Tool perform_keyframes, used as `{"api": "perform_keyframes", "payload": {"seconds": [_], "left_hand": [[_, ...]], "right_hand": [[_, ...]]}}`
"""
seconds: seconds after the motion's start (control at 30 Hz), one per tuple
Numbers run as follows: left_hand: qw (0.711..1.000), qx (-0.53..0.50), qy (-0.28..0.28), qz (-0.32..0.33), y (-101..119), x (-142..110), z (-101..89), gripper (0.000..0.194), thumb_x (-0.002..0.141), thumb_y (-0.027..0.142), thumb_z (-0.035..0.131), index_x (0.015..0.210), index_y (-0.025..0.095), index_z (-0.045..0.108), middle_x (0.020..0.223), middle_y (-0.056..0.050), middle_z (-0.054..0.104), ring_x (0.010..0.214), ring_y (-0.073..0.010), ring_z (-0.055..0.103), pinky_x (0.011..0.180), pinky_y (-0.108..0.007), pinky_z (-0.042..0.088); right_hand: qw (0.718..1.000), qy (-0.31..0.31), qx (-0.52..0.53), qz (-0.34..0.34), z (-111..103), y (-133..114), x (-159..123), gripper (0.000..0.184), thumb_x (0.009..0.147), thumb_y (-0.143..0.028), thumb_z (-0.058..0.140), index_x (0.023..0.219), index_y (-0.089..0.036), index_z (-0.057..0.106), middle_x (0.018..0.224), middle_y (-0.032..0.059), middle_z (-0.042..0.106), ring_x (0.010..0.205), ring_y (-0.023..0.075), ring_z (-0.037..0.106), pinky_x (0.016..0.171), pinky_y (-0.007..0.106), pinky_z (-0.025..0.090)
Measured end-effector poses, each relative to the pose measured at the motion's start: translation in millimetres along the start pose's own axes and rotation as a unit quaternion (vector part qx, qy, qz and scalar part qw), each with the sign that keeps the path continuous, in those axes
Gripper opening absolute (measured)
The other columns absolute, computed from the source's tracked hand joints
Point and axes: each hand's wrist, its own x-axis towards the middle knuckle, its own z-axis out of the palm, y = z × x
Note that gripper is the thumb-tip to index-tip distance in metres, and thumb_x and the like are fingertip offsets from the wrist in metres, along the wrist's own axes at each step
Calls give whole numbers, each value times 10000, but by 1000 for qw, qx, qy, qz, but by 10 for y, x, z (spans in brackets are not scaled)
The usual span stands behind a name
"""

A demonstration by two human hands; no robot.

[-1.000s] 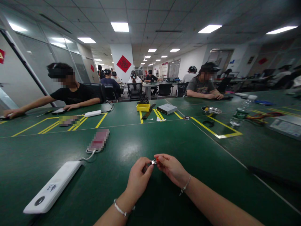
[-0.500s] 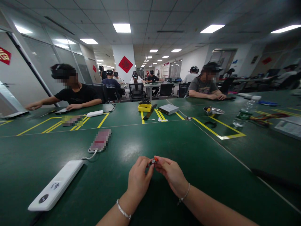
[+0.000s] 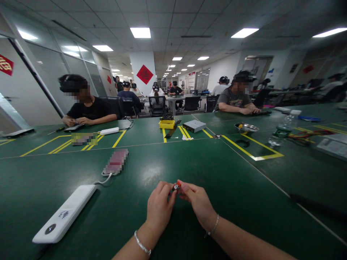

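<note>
Component (image 3: 176,186) appears turned since a second ago; your left hand (image 3: 159,203) and right hand (image 3: 200,202) pinch it, fingers narrow, apparently supporting both sides.

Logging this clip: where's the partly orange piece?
Head view, lower middle: the partly orange piece is held between left hand and right hand, over the table.
</note>
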Motion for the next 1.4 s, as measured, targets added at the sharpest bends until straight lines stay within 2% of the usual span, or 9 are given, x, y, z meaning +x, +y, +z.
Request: {"api": "perform_keyframes", "payload": {"seconds": [0.2,0.47,0.6,0.67,0.73,0.8,0.87,1.07,1.4], "left_hand": [[1000,-13,-9,-5,-12,-5,9,105,842,228,427,825,211,530,824,-19,540,738,-145,540,681,-266,435],[999,-35,-14,18,3,3,31,103,815,193,459,872,219,541,880,-23,567,797,-155,553,728,-289,450],[999,-34,-9,10,-24,5,62,224,761,191,531,980,234,518,1031,-33,554,950,-187,534,823,-349,441],[999,-31,5,-13,-66,12,78,275,768,220,523,1042,223,491,1093,-53,535,1028,-204,506,877,-387,417],[999,-25,9,-38,-111,21,93,289,783,237,496,1071,208,480,1119,-71,530,1071,-218,489,907,-418,397],[998,-18,9,-60,-145,28,107,295,785,244,483,1076,195,483,1135,-85,533,1090,-226,483,924,-430,382],[997,-10,2,-77,-160,33,119,309,778,243,484,1081,189,483,1154,-91,532,1109,-231,473,935,-436,368],[992,9,-52,-116,-152,34,126,352,763,260,483,1105,174,476,1236,-104,486,1173,-245,419,976,-435,310],[988,14,-81,-131,-211,40,146,378,773,293,457,1128,163,476,1302,-109,437,1208,-240,387,1006,-433,278]], "right_hand": [[995,-11,-77,-59,-1,-11,-20,377,669,-478,610,899,-192,700,806,59,685,761,209,595,700,350,462],[999,-17,16,36,-41,-20,74,338,554,-383,716,787,-140,674,747,56,663,703,167,591,669,306,450],[990,-23,-136,-42,-178,-144,214,255,635,-351,629,792,-151,639,737,44,658,702,164,592,677,300,444],[953,28,-279,-115,-393,-278,335,230,713,-336,538,850,-169,617,789,42,658,745,164,591,702,296,433],[874,126,-441,-159,-735,-426,472,225,763,-314,467,889,-180,598,827,52,647,781,172,581,710,297,418],[774,228,-575,-134,-1169,-547,593,236,787,-304,422,882,-174,595,829,84,633,794,197,570,680,304,406],[717,280,-636,-63,-1620,-616,670,264,800,-300,383,895,-177,597,832,109,627,798,221,566,648,311,404],[710,351,-604,92,-2403,-595,667,336,793,-358,353,950,-221,616,879,122,628,782,249,577,611,336,430],[644,415,-643,9,-2381,-504,638,442,828,-342,264,1092,-194,585,1247,135,480,1154,369,363,853,546,349]]}}
